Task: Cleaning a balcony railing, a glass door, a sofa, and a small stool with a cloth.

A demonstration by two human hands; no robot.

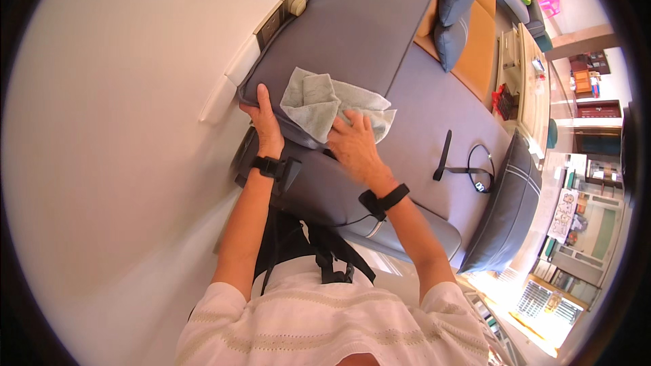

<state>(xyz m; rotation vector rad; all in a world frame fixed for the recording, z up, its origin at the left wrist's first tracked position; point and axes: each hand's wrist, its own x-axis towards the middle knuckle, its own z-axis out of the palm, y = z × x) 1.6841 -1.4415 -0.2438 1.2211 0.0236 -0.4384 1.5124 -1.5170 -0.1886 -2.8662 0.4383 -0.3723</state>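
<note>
My left hand (265, 124) grips the near left corner of a grey sofa back cushion (356, 15), its thumb up along the edge. On that cushion's near end lies a folded light grey-green cloth (318, 101). My right hand (354, 146) rests on the cloth's near edge with bent fingers; whether it pinches the fabric I cannot tell. Both wrists wear black straps with small devices. Below my hands is the sofa's grey armrest (325, 178), and the grey seat (427, 107) spreads to the right.
A black strap and looped cable (470, 169) lie on the seat beside a dark grey pillow (508, 208). More dark pillows (457, 0) lean by an orange cushion (475, 51). White wall with socket plates (269, 23) stands at left. Beyond the sofa is a pale table (534, 86).
</note>
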